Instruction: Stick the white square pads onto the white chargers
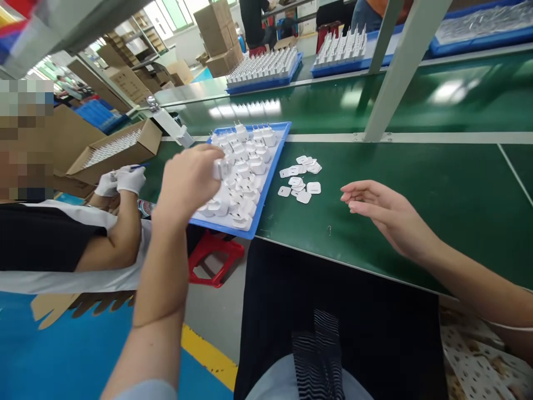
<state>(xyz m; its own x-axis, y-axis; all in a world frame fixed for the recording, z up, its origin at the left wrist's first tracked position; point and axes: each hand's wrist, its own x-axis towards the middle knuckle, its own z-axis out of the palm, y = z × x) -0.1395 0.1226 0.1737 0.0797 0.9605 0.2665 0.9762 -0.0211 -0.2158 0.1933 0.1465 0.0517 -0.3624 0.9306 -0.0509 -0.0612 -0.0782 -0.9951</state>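
Stripy strap (317,355): near, on the lap (270,311)
Left hand (189,178): fingers pinching a white plug (220,169) over the blue tray (268,178)
Right hand (383,214): fingers loose, holding nothing, nearest the white cards (295,181) on its left

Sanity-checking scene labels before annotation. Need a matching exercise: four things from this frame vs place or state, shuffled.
1. Left hand
2. Right hand
3. Flat white pieces
4. White plugs

A. Loose on the green bench
B. Open, nothing visible in it
C. In the near blue tray
D. Holding a small whitish piece

Pairs: 1-D, 2-B, 3-A, 4-C
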